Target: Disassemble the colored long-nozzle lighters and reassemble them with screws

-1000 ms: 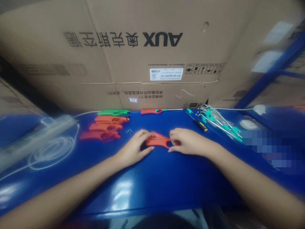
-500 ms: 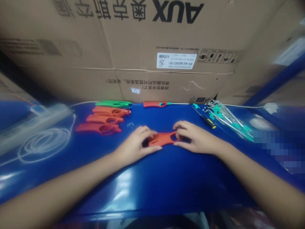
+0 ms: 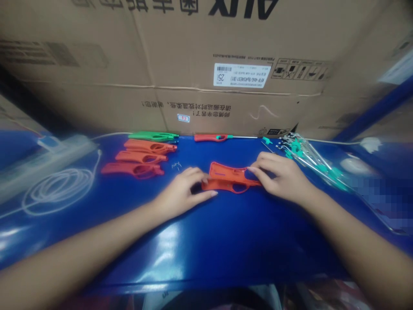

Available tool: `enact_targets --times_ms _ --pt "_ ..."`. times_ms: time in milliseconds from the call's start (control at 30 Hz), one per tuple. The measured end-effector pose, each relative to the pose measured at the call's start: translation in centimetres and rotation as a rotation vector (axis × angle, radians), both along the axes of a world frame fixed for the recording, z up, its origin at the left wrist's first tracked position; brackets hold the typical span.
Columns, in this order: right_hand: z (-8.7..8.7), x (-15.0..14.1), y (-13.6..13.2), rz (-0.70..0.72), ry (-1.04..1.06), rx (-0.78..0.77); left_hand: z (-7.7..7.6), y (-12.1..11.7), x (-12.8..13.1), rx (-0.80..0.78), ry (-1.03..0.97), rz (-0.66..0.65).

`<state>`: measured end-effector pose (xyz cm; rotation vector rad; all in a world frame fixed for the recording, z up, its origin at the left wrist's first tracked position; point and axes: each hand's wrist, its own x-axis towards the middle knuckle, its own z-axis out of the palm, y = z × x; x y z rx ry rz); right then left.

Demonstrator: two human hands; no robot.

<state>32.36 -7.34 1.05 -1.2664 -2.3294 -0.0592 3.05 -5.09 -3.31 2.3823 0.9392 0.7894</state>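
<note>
Two orange lighter shell halves lie side by side between my hands, hollow inner sides showing. My left hand (image 3: 183,189) has its fingers and thumb on either side of the left end of the nearer shell half (image 3: 219,185). With thumb and index finger, my right hand (image 3: 280,174) pinches the right end of the farther shell half (image 3: 226,173), which is tilted up along its far edge. The right tip of the nearer half passes under my right fingers and is partly hidden.
Several orange lighter shells (image 3: 142,156) and a green one (image 3: 150,136) lie left, near small screws (image 3: 176,165). An assembled lighter (image 3: 209,137) lies against the cardboard (image 3: 180,51). Metal tubes with green parts (image 3: 309,157) are piled right; a coiled white cable (image 3: 60,189) lies left.
The orange lighter shell, together before, is now parted into two halves. My right hand has moved right and slightly away from me with the farther half; my left hand has hardly moved.
</note>
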Motion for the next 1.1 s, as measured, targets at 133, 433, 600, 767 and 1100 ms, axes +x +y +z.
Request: enact_targets --times_ms 133,433,600,767,1100 --pt "0.4 0.3 -0.2 0.006 -0.212 -0.093 -0.1 0.1 -0.1 0.039 0.006 -0.020" --pt "-0.2 -1.3 -0.9 0.216 -0.282 -0.289 -0.3 0.1 0.0 0.001 -0.050 -0.028" --pt "-0.6 -1.5 -0.8 0.175 -0.222 -0.244 0.1 -0.2 0.1 0.008 -0.074 -0.029" --pt "-0.5 -1.3 -0.8 0.230 -0.163 -0.307 0.9 -0.7 0.0 0.095 0.003 -0.115" --pt "-1.4 -1.4 -0.2 0.218 -0.122 -0.299 0.2 -0.3 -0.1 0.021 -0.034 -0.136"
